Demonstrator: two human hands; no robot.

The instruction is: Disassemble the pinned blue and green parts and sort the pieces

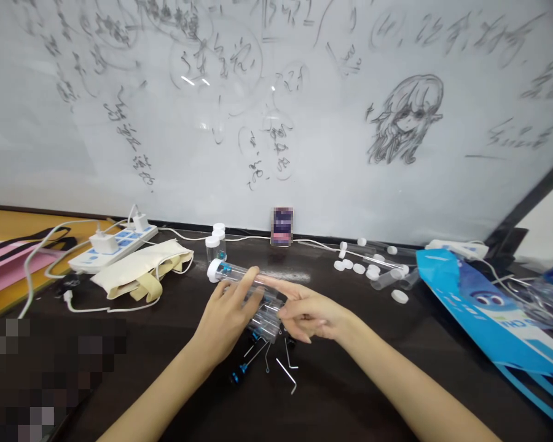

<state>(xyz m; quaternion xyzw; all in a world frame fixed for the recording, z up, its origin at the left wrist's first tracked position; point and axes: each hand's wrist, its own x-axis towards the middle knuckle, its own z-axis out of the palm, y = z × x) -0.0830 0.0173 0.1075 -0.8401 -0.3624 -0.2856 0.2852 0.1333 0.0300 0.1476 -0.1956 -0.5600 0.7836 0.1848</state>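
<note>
Single head-worn view: from above the worktop's (341, 399) near side, facing forward and down across to its far edge, whiteboard (313, 141) square ahead filling the upper half; left hand (228, 313) and right hand (313, 310) close, near mid-frame, forearms running off the bottom.

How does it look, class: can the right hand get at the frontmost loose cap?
Probably yes: nothing seems to stand between the right hand and that cap, which lies uncovered on the table.
</note>
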